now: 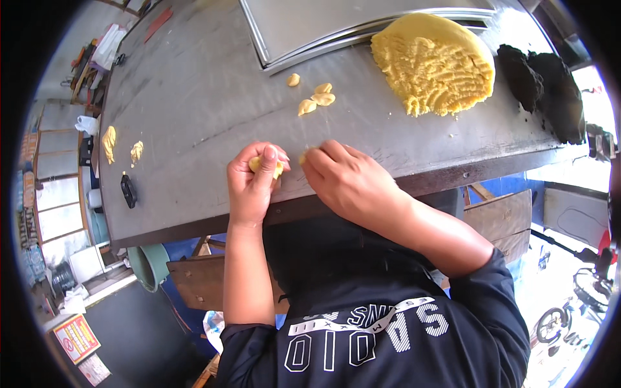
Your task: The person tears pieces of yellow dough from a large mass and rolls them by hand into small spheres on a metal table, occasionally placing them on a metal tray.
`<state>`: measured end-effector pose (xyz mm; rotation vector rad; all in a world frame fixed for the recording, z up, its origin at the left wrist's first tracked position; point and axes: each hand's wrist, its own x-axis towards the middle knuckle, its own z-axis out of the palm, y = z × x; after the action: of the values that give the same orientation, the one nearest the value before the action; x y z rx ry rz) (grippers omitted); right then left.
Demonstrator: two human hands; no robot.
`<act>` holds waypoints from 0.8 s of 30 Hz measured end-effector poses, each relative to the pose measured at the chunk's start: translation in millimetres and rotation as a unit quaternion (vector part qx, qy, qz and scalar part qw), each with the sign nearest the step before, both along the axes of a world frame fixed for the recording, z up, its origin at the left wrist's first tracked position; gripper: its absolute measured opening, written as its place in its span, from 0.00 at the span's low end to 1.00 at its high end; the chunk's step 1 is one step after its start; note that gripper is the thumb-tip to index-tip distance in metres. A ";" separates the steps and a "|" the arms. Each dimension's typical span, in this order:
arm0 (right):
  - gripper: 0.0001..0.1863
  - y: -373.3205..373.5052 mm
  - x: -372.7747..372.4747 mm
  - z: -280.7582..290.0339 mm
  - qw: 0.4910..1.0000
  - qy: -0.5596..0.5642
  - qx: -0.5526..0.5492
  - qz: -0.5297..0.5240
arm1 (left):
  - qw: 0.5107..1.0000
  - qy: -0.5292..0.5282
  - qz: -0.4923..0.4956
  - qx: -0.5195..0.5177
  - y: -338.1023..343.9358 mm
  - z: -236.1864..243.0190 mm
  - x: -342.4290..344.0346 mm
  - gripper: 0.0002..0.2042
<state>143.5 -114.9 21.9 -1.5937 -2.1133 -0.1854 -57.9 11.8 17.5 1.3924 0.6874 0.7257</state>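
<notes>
My left hand [249,184] is closed around a piece of yellow dough [278,171], with the thumb pressed on top of it. Beside it, my right hand [346,178] is curled with the fingertips pinched together, and a small bit of yellow dough [303,158] shows at their tips. Both hands are over the near edge of the grey table [194,110]. Just beyond them lie several small shaped dough pieces [323,99]. A big mound of yellow dough [433,68], rough and crumbly on its near side, sits farther off to the right.
Stacked metal trays [362,29] lie at the table's far side. A black lumpy mass [550,90] rests at the right end. On the left are flattened dough scraps [109,143] and a small black object [128,190]. A green bucket [149,266] stands below the table.
</notes>
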 end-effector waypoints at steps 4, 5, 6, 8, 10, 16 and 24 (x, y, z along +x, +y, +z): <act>0.05 -7.0 24.1 17.3 0.999 0.037 -0.036 0.008 | 0.995 -0.064 -0.008 -0.074 5.6 2.2 4.5 0.17; 0.05 -2.7 29.7 19.8 0.997 0.054 -0.048 -0.002 | 0.990 -0.088 -0.002 -0.107 7.1 4.9 7.6 0.16; 0.04 2.9 23.8 13.7 0.994 0.110 -0.006 0.027 | 0.988 -0.109 -0.018 -0.103 5.3 7.6 10.0 0.16; 0.04 9.9 13.0 1.3 0.995 0.092 -0.004 0.037 | 0.997 -0.052 -0.002 -0.053 -0.5 4.4 18.8 0.17; 0.04 11.6 14.0 -1.6 0.997 0.073 0.004 0.005 | 0.998 0.045 -0.002 -0.049 1.1 3.8 13.5 0.16; 0.02 -3.3 24.9 6.7 0.995 0.087 -0.023 -0.032 | 0.985 -0.090 -0.011 -0.148 4.6 7.9 12.2 0.09; 0.06 -0.6 25.2 7.7 0.996 0.058 -0.067 -0.013 | 0.994 0.064 -0.082 -0.023 -9.8 15.0 19.2 0.18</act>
<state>168.7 -115.6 29.6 -1.6670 -2.0545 0.0411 -38.7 2.0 32.5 1.4419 0.6761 0.4920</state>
